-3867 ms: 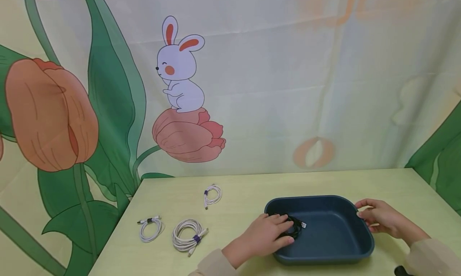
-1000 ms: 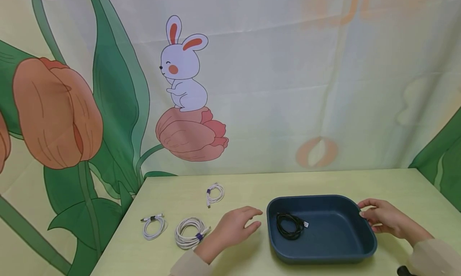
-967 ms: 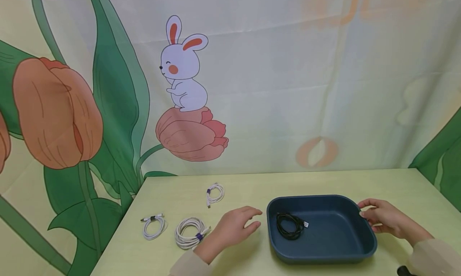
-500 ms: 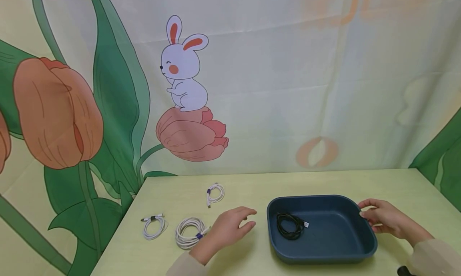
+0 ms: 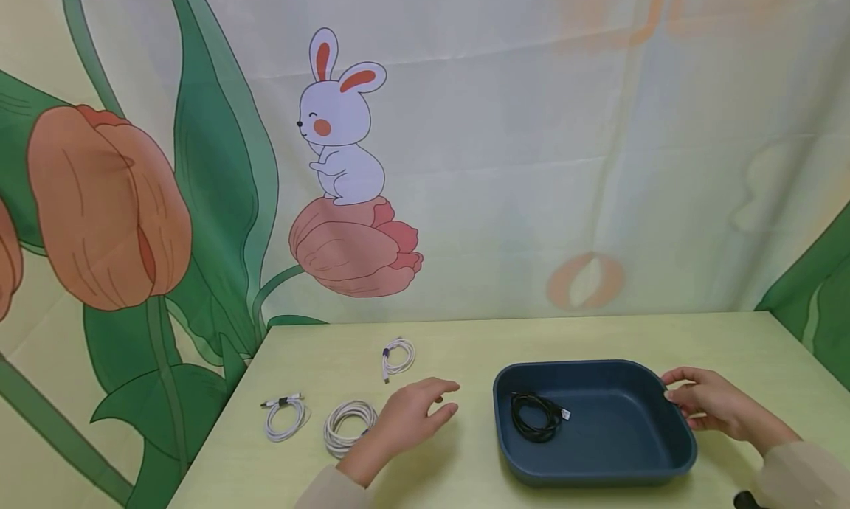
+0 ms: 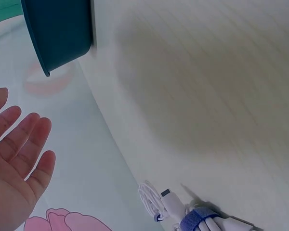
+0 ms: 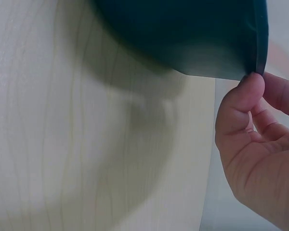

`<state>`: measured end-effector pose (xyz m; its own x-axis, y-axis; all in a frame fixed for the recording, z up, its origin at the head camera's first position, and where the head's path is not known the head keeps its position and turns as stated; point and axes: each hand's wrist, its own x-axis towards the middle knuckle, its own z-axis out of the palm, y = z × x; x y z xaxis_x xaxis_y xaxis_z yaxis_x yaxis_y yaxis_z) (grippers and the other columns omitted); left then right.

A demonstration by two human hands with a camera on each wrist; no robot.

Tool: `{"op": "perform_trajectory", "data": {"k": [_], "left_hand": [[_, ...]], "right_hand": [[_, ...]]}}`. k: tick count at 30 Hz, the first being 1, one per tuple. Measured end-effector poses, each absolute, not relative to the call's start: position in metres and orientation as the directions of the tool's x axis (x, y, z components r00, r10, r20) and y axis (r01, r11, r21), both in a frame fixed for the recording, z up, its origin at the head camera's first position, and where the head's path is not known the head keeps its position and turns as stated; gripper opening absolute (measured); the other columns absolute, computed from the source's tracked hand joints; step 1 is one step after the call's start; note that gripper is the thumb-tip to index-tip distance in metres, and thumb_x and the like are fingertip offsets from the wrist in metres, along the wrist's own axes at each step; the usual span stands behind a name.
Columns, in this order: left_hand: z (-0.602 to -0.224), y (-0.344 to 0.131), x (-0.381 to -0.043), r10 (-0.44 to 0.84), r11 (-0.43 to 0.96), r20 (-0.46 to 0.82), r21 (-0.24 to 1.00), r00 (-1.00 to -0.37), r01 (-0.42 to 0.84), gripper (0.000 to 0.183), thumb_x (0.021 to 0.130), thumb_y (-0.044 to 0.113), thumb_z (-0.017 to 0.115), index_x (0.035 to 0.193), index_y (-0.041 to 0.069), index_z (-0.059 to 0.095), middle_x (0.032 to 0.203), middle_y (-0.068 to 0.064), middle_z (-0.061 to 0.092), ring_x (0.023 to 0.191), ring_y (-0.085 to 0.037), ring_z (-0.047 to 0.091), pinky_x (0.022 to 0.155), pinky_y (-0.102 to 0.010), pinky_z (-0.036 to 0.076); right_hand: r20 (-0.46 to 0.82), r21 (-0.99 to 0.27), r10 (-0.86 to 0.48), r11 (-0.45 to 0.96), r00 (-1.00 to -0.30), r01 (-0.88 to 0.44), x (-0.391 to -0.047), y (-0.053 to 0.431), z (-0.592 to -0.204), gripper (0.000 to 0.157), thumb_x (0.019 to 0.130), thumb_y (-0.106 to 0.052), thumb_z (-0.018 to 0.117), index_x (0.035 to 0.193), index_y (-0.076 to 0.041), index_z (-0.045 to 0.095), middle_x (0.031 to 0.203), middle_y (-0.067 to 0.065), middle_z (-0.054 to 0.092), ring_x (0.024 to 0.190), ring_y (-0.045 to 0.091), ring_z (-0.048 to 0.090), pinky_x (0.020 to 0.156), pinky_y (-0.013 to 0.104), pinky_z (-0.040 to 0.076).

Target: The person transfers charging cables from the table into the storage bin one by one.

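Presumably for steadiness, the right hand [image 5: 720,406] pinches the blue tray [image 5: 598,478] by its rim. The left hand [image 5: 412,420], fingers apart, hovers seemingly clear of the half-hidden white coil [image 5: 330,431].

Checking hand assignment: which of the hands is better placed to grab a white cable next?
Likely the left. The left hand is open and empty, close to the large white coil; the right hand pinches the rim of the blue tray, on the side away from that coil.
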<state>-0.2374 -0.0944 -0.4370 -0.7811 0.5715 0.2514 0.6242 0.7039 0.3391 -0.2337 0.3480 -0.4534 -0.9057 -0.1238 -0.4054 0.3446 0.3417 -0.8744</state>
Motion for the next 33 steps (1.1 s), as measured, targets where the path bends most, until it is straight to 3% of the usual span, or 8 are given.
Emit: {"op": "perform_trajectory", "data": {"k": [25, 33], "left_hand": [[-0.434, -0.114, -0.239, 0.529, 0.734, 0.287, 0.318, -0.799, 0.6, 0.025, 0.086, 0.025, 0.055, 0.108, 0.014, 0.061, 0.108, 0.0, 0.063, 0.087, -0.015, 0.063, 0.074, -0.032, 0.049], [-0.435, -0.12, -0.239, 0.521, 0.746, 0.298, 0.297, -0.8, 0.596, 0.024, 0.086, 0.026, 0.055, 0.105, 0.014, 0.062, 0.107, 0.0, 0.064, 0.096, -0.015, 0.06, 0.079, -0.032, 0.048]], "right_hand": [[-0.402, -0.878, -0.132, 0.337, -0.906, 0.341, -0.234, 0.349, -0.453, 0.034, 0.086, -0.012, 0.051, 0.114, 0.003, 0.04, 0.071, 0.0, 0.053, 0.06, 0.012, 0.051, 0.056, 0.027, 0.047], [-0.409, -0.874, -0.121, 0.338, -0.904, 0.35, -0.234, 0.348, -0.453, 0.033, 0.086, -0.011, 0.051, 0.114, 0.003, 0.04, 0.071, 0.0, 0.053, 0.06, 0.012, 0.051, 0.057, 0.027, 0.047]]}}
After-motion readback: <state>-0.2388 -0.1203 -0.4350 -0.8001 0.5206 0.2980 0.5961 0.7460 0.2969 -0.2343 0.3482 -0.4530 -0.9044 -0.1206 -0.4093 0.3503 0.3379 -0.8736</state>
